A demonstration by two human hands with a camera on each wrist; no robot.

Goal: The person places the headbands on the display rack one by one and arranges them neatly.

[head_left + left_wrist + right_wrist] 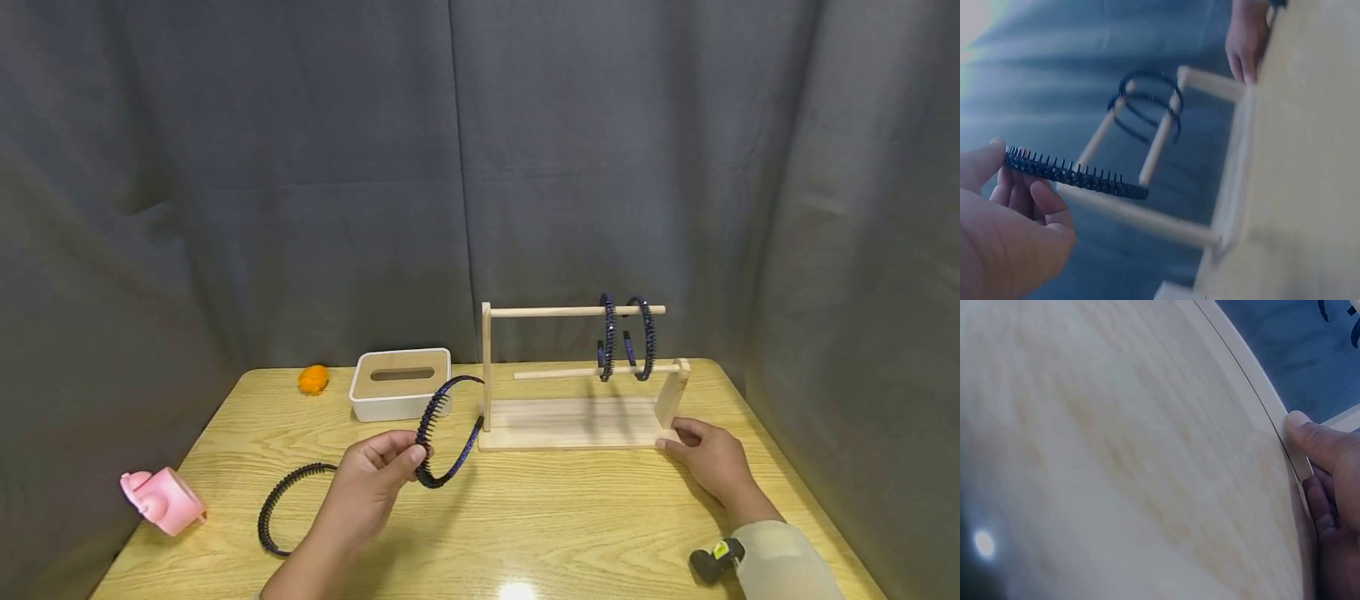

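Note:
Between thumb and fingers, my left hand (367, 479) pinches a dark toothed headband (435, 481), held up just left of a wooden rack (525, 423). In the left wrist view the same headband (1079, 176) runs from the fingertips toward the rack's rods. Two similar headbands, one (610, 333) beside the other (651, 337), hang over the rack's upper rod toward its right end. My right hand (712, 462) grips the right end of the rack's base, thumb on its edge (1260, 394) in the right wrist view. Another headband (266, 517) lies on the table, partly hidden by my left forearm.
A white tissue box (401, 408) with a wooden lid stands behind my left hand. Near the back left sits a small orange object (313, 379). A pink cup-like object (172, 500) lies tipped at the table's left edge. Grey curtains (337, 183) enclose the table.

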